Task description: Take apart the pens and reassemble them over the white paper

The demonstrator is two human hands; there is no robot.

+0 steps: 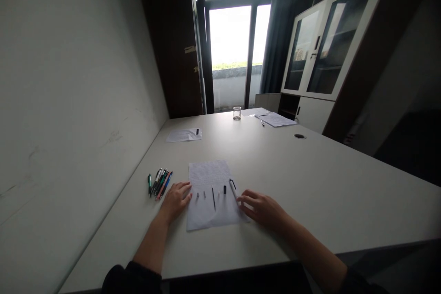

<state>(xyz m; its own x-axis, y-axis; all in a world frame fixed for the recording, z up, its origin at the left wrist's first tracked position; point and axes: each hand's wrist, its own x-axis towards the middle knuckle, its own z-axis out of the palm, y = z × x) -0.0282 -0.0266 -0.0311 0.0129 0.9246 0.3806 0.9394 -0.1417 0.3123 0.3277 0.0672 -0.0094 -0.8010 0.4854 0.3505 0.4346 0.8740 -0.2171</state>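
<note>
Two open hands, lower centre: left hand (177,200) on the paper (210,172) edge, right hand (263,209), fingers (246,198) released, beside the pen (234,189).

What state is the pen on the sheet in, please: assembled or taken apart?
Taken apart: its white barrel, thin refill and small pieces lie separately on the sheet.

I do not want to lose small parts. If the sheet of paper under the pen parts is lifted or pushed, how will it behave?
The sheet of paper looks thin, so it would probably sag. The pen parts lie loose on it and would likely roll off. Pushed, it should slide easily on the smooth table.
</note>
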